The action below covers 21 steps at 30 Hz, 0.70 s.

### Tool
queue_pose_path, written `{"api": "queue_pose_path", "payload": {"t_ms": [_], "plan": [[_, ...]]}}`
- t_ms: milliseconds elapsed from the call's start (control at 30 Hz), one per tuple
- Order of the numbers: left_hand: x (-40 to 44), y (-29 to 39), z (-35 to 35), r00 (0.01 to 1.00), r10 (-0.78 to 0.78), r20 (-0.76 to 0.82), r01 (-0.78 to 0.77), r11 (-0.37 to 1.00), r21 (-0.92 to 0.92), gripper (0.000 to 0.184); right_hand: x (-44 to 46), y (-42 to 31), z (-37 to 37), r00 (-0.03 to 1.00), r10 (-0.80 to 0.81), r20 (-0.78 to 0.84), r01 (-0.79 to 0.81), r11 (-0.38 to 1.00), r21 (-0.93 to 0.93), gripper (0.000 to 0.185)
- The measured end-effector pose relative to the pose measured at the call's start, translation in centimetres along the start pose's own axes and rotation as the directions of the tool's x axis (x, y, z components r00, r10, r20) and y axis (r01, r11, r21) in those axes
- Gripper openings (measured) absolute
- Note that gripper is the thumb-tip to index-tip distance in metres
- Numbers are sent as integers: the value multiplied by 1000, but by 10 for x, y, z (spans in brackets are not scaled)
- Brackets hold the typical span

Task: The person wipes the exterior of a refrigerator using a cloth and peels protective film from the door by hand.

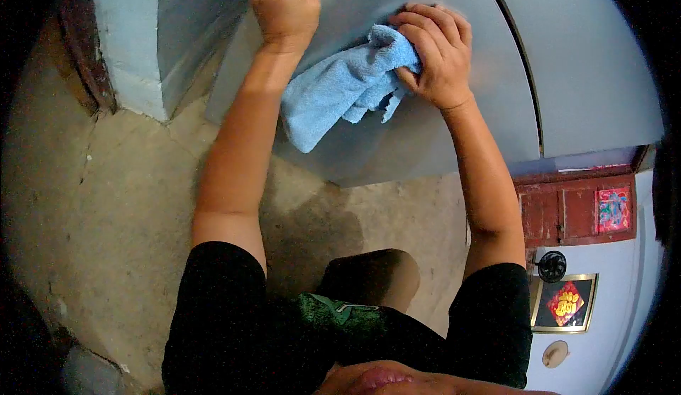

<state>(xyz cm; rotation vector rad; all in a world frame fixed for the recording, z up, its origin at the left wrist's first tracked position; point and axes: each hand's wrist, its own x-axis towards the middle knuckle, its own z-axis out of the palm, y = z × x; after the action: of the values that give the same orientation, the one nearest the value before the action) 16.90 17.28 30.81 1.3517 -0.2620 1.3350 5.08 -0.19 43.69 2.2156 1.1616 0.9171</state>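
A light-blue cloth point(340, 86), bunched at one end and hanging loose at the other, lies against the smooth grey metallic front of what looks like a refrigerator point(383, 150). My right hand point(438, 54) grips the bunched end between thumb and fingers, its fingertips pressed to the grey surface. To the left, my left hand point(287, 5) rests against the same panel near its edge, holding no visible object. The tips of its fingers run out of the top of the view.
A dark seam point(521, 47) divides the grey front. A pale blue wall corner point(131, 44) stands at the left, above a concrete floor point(142, 189). On the right are a red-brown door point(540, 214), a black fan point(552, 266) and a framed picture point(565, 304).
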Motion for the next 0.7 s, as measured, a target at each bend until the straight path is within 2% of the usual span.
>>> {"api": "queue_pose_path", "payload": {"t_ms": [33, 100, 233, 300, 333, 400, 433, 500, 533, 600, 633, 700], "plan": [[0, 1, 0, 1000, 1, 0, -1, 1000, 3, 8, 0, 0, 1, 1000, 0, -9, 0, 1000, 3, 45], [0, 4, 1, 999, 9, 45, -15, 992, 127, 7, 0, 0, 1, 1000, 2, -19, -2, 1000, 6, 46], [-2, -1, 0, 998, 4, 69, -13, 991, 131, 6, 0, 0, 1, 1000, 8, -7, -8, 1000, 3, 46], [-5, -13, 2, 992, -105, -69, 95, 986, -135, 6, 0, 0, 2, 1000, 5, -6, -5, 1000, 4, 47], [-6, -19, 2, 993, -99, -71, 89, 987, -134, 6, -1, 0, 3, 1000, -1, -6, 1, 1000, 2, 47], [-5, -28, -4, 925, -364, -112, 312, 892, -327, 5, -1, 0, 3, 1000, -7, -9, 7, 1000, 1, 47], [-5, -33, -6, 925, -363, -112, 311, 893, -324, 5, -1, -1, 3, 1000, -2, -10, 2, 1000, 4, 47], [-3, -39, -13, 990, -109, -94, 88, 975, -203, 9, -2, 0, 3, 1000, 2, -10, -2, 1000, 9, 47], [0, -43, -17, 990, -109, -95, 88, 976, -201, 9, -2, 1, 4, 1000, -2, -3, 2, 1000, 3, 47], [5, -51, -24, 999, -2, 36, 13, 956, -292, 16, -2, 1, 4, 1000, -5, 2, 5, 1000, -2, 47], [6, -57, -25, 999, -2, 38, 13, 957, -290, 16, -1, 0, 2, 1000, -3, 4, 3, 1000, -4, 47], [10, -64, -25, 986, -39, 161, 101, 910, -401, 16, -1, -1, 2, 1000, 0, 8, 0, 1000, -6, 47]]}}
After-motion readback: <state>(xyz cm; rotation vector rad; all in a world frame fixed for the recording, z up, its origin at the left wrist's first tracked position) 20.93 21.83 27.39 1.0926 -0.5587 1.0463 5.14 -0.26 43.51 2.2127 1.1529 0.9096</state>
